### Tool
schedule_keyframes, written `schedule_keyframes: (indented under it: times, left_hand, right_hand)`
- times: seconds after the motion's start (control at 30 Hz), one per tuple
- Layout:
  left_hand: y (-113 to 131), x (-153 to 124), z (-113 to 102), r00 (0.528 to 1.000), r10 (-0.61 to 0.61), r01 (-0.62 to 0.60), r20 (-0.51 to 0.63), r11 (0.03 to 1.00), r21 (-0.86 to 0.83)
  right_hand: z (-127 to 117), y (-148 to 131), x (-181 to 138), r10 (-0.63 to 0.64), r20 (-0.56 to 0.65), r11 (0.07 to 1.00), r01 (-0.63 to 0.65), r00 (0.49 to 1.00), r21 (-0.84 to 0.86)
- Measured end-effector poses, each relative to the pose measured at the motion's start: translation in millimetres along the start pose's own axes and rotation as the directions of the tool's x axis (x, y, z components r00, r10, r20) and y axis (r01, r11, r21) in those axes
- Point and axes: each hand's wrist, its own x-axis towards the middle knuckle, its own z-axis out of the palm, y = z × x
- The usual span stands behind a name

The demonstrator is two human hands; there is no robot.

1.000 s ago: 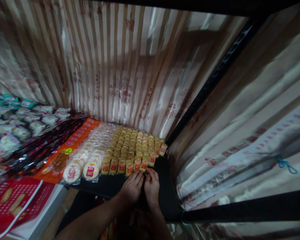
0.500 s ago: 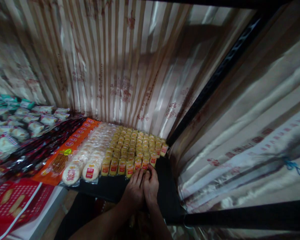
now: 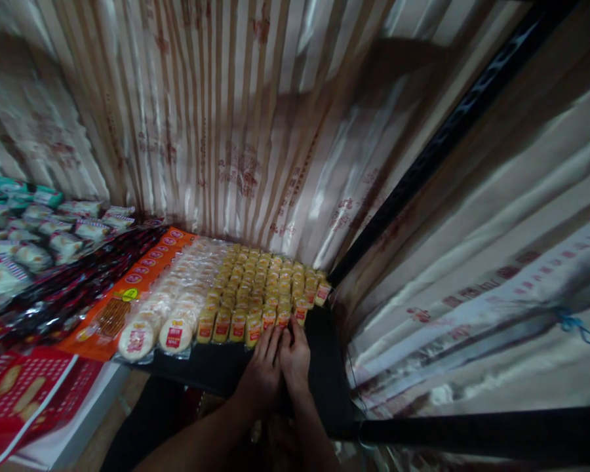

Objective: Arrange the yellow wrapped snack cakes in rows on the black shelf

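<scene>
Small yellow wrapped snack packets [image 3: 238, 324] stand in close rows on a black shelf [image 3: 209, 366], their red labels facing me. At the front right of these rows, my left hand [image 3: 261, 368] has its fingers stretched forward, close together, against the front packets. Right beside it, my right hand [image 3: 295, 359] touches the left one; its index finger reaches up along a packet and the thumb is bent. I see no packet lifted in either hand. The fingertips partly cover the bottoms of the nearest packets.
Left of the packets lie round white crackers [image 3: 176, 335] in clear wrap, an orange snack bag [image 3: 111, 318], dark long packages [image 3: 73, 292] and white wrapped snacks [image 3: 66, 248]. A red basket [image 3: 73, 393] stands lower left. A black post [image 3: 398, 203] and creased sheeting [image 3: 246, 131] enclose the back and right.
The view has shifted slightly. My right index finger, curved before, is straighter against the front packets. Both hands stay at the same spot, and the packet rows look nearly unchanged.
</scene>
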Motion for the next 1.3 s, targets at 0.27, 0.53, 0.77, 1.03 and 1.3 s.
schedule_keyframes:
  times: [0.27, 0.53, 0.77, 1.03, 1.3]
  left_hand:
    - [-1, 1, 0, 1.0, 0.008, -0.008, 0.022, 1.0, -0.014]
    - [0, 1, -1, 0.999, -0.005, 0.006, 0.033, 1.0, -0.027]
    - [-1, 1, -2, 0.999, -0.026, 0.028, 0.037, 0.999, -0.041]
    - [-2, 7, -13, 0.999, 0.017, -0.016, 0.042, 1.0, -0.016]
    - [-3, 8, -5, 0.998, 0.054, -0.053, -0.027, 0.998, 0.043]
  right_hand:
    - [2, 0, 1, -0.06, -0.041, 0.997, 0.058, 0.997, -0.059]
    - [-3, 7, 7, -0.092, 0.038, 0.992, 0.095, 0.995, -0.081]
    - [-5, 11, 8, -0.17, 0.033, 0.978, 0.173, 0.985, -0.121]
    - [-3, 15, 11, -0.171, 0.013, 0.981, 0.171, 0.985, -0.089]
    - [-4, 12, 10, -0.177, 0.005, 0.98, 0.176, 0.984, -0.091]
